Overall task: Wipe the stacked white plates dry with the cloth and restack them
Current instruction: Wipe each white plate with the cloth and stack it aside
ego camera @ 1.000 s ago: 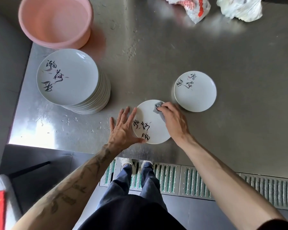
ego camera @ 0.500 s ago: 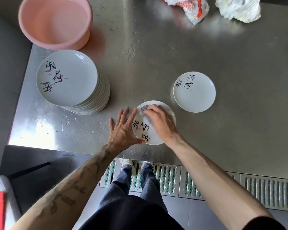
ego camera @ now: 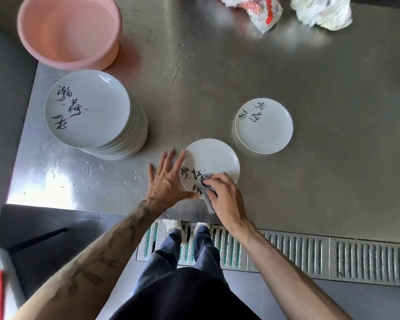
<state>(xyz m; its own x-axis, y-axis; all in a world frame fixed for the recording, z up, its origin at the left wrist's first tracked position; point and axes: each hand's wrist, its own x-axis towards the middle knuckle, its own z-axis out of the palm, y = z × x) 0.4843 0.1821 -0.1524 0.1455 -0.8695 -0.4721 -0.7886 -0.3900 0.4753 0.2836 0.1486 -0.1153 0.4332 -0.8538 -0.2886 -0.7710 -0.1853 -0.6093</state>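
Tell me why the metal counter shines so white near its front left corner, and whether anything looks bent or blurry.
Head view: light glares off the wet steel counter there, washing out detail; the pink basin throws a pink reflection beside itself; the wide lens makes the plate stack seem to lean outward; nothing looks clearly blurred.

Left hand (ego camera: 168, 183) lies flat with fingers spread; right hand (ego camera: 223, 194) curls around the cloth (ego camera: 203, 183).
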